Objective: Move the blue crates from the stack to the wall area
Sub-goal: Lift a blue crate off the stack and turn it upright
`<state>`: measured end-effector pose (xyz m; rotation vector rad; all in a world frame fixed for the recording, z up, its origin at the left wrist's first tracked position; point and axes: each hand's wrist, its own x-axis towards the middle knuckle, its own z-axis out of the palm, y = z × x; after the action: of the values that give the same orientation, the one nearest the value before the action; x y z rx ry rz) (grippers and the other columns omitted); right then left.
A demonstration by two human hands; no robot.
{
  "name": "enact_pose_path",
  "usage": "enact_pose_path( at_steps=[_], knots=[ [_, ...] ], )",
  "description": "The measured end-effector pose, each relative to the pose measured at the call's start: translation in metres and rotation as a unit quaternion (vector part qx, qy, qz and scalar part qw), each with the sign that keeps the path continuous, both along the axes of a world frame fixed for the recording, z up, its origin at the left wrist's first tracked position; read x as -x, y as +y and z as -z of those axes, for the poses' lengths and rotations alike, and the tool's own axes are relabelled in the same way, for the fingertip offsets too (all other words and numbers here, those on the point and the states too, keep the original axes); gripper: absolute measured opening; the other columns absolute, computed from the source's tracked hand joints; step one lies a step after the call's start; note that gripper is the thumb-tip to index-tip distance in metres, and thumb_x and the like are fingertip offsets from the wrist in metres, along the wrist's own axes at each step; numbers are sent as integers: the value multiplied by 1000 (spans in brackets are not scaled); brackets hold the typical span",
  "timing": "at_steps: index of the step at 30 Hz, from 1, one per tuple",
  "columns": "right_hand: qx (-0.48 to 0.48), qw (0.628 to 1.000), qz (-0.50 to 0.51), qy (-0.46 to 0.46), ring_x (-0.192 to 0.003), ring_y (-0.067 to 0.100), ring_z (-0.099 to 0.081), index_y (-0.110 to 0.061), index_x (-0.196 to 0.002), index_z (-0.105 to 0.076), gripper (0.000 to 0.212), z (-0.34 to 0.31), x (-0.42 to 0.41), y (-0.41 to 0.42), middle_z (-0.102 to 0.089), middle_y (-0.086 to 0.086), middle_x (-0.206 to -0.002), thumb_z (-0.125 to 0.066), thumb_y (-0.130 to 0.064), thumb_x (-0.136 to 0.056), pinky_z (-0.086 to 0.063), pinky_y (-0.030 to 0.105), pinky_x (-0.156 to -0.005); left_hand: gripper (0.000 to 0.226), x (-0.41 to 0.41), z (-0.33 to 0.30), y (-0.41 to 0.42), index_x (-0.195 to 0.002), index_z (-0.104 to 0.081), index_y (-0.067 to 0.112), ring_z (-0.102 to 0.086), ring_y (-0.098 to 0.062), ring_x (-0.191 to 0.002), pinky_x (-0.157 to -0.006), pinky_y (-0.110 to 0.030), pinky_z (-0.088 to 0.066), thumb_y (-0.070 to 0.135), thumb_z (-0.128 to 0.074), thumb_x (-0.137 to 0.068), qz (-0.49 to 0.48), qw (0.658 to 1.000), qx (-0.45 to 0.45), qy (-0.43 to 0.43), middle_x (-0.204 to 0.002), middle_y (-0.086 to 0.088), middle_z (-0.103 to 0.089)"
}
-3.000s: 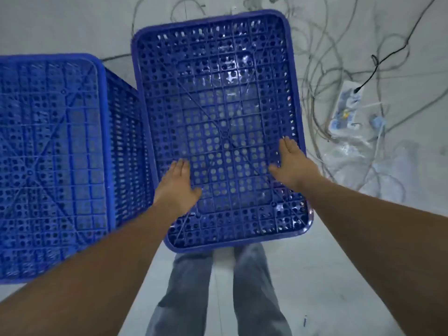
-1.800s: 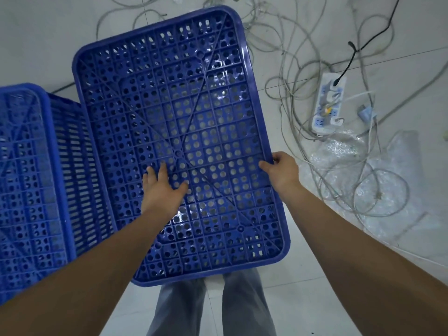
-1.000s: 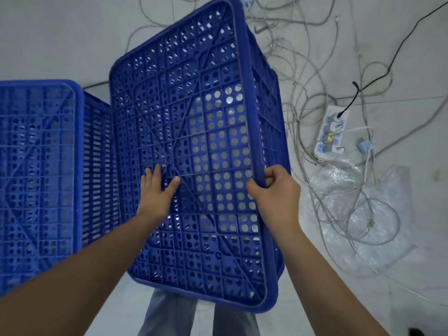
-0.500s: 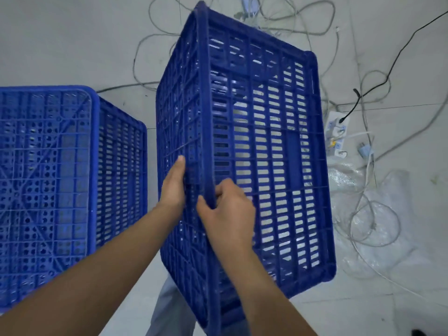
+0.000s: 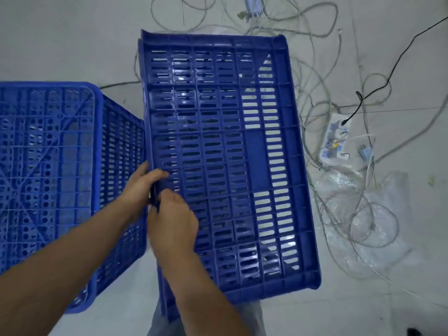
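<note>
A blue perforated crate (image 5: 225, 151) is turned on its side, its slotted long wall facing up at me. My left hand (image 5: 140, 187) grips its left edge, thumb over the wall and fingers behind. My right hand (image 5: 173, 220) grips the same edge just below the left hand. A second blue crate (image 5: 48, 180) stands upside down on the left, its bottom grid facing up, close beside the held crate.
Grey cables (image 5: 322, 76) tangle over the pale floor beyond and to the right. A white power strip (image 5: 334, 139) with a black cord lies at the right, next to clear plastic wrap (image 5: 368, 214). My legs show below the held crate.
The held crate has tipped from bottom-up onto its side, so its slotted wall now faces me. My right hand moved from the right rim to the left edge, beside my left hand.
</note>
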<state>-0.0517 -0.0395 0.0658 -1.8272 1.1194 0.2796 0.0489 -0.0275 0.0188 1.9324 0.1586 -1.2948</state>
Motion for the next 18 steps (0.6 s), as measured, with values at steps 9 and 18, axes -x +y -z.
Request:
enact_pose_path(
  at_steps=[9, 18],
  knots=[
    [262, 944, 198, 16, -124, 26, -39, -7, -133, -47, 45, 19, 102, -137, -47, 11, -134, -52, -12, -89, -33, 31, -99, 55, 4, 35, -1, -142, -42, 13, -62, -25, -83, -74, -41, -54, 22, -53, -90, -119, 988, -13, 98, -105, -8, -62],
    [40, 962, 254, 85, -134, 30, -41, -7, -145, -33, 62, 60, 149, -190, -42, 13, -147, -43, -44, -96, -35, 37, -106, 22, 6, 30, -28, -111, -54, 17, -62, -20, -73, -60, -31, -50, 22, -49, -90, -84, 989, 6, 123, -84, -3, -64]
  ],
)
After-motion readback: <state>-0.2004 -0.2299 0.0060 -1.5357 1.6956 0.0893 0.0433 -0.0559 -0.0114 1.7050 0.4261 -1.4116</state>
